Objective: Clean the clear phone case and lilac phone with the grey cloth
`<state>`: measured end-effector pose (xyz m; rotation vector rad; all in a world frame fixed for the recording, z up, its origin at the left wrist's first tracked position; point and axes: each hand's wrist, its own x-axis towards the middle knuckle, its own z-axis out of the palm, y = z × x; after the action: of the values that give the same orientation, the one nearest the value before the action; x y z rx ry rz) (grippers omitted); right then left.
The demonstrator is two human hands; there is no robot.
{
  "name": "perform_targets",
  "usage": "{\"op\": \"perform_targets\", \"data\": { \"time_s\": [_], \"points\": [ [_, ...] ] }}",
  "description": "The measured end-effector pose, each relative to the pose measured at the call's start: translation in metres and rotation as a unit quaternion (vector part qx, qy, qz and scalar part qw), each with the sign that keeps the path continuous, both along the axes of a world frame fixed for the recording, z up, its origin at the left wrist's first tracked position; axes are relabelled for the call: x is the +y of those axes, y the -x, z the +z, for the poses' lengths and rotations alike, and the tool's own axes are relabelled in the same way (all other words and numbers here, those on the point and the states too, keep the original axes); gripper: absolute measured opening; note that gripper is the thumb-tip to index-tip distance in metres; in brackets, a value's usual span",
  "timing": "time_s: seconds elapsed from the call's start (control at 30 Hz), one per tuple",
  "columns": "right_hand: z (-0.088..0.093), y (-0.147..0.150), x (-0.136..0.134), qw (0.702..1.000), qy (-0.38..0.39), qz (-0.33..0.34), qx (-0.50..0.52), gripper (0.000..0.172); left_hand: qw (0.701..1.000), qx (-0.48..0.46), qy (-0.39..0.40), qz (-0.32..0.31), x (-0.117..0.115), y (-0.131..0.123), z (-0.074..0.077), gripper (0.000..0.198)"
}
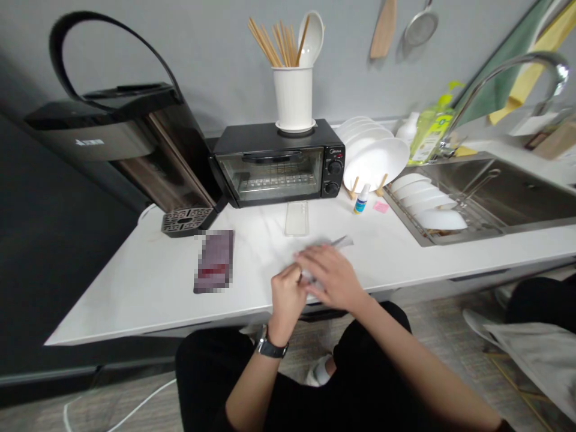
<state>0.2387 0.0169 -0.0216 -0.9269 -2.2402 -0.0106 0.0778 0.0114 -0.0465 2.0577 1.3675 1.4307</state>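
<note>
My left hand (287,295), a dark-strapped watch on its wrist, is curled closed at the counter's front edge. My right hand (332,277) bends over it, fingers and thumb around a pale, thin thing (308,276) between the hands. Blur and fingers hide most of it, so I cannot make out its kind. A greyish translucent end (344,242) sticks out beyond my right fingers; whether it belongs to the same thing is unclear. Just past my hands lies a clear phone case (297,219). A dark phone-shaped slab (215,261), partly pixelated, rests to the left.
On the white counter (148,288) stand a water dispenser (148,150), a toaster oven (276,165) and a small spray bottle (361,199) beside a pink piece (380,206). White plates (378,162) and a sink (513,192) are at right. Someone's leg (540,306) shows lower right.
</note>
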Motion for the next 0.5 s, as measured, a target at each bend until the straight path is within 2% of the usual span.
{"op": "perform_targets", "data": {
  "time_s": [0.07,0.1,0.13,0.23,0.27,0.3,0.33,0.4,0.43,0.47,0.5],
  "points": [
    [0.001,-0.002,0.002,0.992,0.019,-0.118,0.051,0.063,1.000,0.020,-0.011,-0.019,0.000,0.000,-0.001,0.021],
    [0.002,0.000,0.000,0.987,0.029,-0.146,0.064,0.067,0.999,0.031,-0.014,-0.023,0.000,0.001,-0.002,0.023],
    [0.002,0.003,-0.003,0.989,0.035,-0.135,0.057,0.073,0.999,0.039,-0.019,-0.023,0.000,0.002,-0.004,0.022],
    [0.001,0.013,-0.013,0.999,0.017,0.030,-0.025,0.089,0.999,0.044,-0.028,-0.010,0.001,0.005,-0.007,0.013],
    [0.001,0.014,-0.014,0.997,0.009,0.063,-0.042,0.091,0.999,0.043,-0.029,-0.010,0.001,0.006,-0.008,0.012],
    [0.000,0.013,-0.013,0.997,0.005,0.061,-0.040,0.092,0.999,0.041,-0.029,-0.011,0.001,0.005,-0.008,0.013],
    [-0.001,0.010,-0.010,1.000,0.008,0.023,-0.018,0.092,0.999,0.039,-0.027,-0.011,0.001,0.005,-0.007,0.014],
    [-0.002,0.006,-0.006,0.994,0.023,-0.093,0.049,0.088,0.999,0.037,-0.021,-0.017,0.000,0.003,-0.006,0.020],
    [-0.002,0.006,-0.005,0.989,0.029,-0.127,0.071,0.087,0.999,0.036,-0.018,-0.019,-0.001,0.002,-0.006,0.022],
    [-0.003,0.008,-0.007,0.989,0.028,-0.126,0.075,0.088,0.999,0.035,-0.016,-0.022,-0.001,0.002,-0.006,0.022],
    [-0.003,0.011,-0.009,0.994,0.021,-0.092,0.058,0.089,0.999,0.033,-0.014,-0.023,-0.001,0.003,-0.007,0.019]
  ]
}}
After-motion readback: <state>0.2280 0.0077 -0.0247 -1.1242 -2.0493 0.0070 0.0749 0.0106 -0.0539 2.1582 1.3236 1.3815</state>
